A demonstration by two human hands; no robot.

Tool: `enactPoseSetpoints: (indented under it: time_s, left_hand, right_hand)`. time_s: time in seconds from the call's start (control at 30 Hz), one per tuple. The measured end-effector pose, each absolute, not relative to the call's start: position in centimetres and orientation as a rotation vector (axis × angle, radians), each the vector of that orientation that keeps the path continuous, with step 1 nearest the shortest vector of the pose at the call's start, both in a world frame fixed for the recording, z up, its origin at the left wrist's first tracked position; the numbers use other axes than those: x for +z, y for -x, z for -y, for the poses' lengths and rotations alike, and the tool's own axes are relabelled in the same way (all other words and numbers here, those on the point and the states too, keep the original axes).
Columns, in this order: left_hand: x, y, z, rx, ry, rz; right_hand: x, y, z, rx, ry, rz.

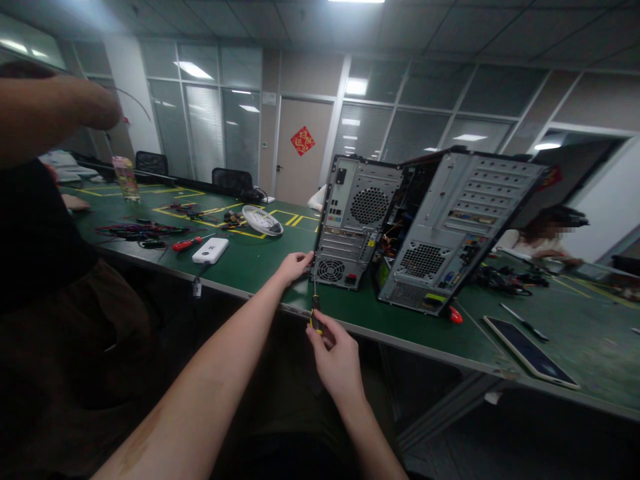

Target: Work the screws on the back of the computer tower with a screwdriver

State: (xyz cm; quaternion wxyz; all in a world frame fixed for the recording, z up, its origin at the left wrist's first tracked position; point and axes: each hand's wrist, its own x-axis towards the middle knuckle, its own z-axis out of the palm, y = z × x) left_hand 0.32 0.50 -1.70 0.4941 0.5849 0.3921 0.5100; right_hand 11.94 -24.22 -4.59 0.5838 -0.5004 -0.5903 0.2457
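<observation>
My right hand [337, 350] is closed around the black and yellow handle of a screwdriver [315, 316]. Its thin shaft points up to the lower left rear edge of a computer case [345, 230], which stands upright near the table's front edge. The tip is too small to make out. On the left edge of that case, low down, the fingers of my left hand [296, 268] press against it; part of their tips is hidden. Close by on the right stands a second, larger computer case [435, 247], slightly tilted in view, rear side towards me, with wires visible between the two.
A white power bank [211, 251], a red screwdriver [186, 244], a cable pile [133, 231] and a white round fan guard [263, 221] lie left on the green table. A phone [530, 350] and pen lie right. One person stands close at left; another sits at far right.
</observation>
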Motion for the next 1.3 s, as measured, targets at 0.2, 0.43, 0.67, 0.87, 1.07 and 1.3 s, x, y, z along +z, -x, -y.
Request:
enactPoseSetpoints:
  time_s: [0.2,0.43,0.67,0.87,1.07,1.3]
  left_hand:
    - [-1.7,-0.5,-0.6,1.238,-1.406,-0.951]
    - [-1.9,-0.5,-0.6,1.238,-1.408,-0.942]
    - [-1.8,-0.5,-0.7,1.245,-1.425,-0.964]
    - [-1.8,-0.5,-0.6,1.242,-1.41,-0.944]
    - [-1.8,-0.5,-0.7,1.234,-1.426,-0.942]
    - [-2.1,-0.7,-1.0,1.231,-1.424,-0.96]
  right_hand:
    - [-5.7,-10.8,23.7,0.756,1.016,1.159]
    - [-5.2,-11.3,24.0,0.667,1.106,1.271]
    - [-5.2,-11.2,23.8,0.757,1.02,1.164]
    - [-5.4,-11.1,23.5,0.855,0.944,1.047]
    - [-4.5,-12.0,24.2,0.426,1.181,1.358]
    - [-4.0,-12.2,24.9,0.249,1.283,1.611]
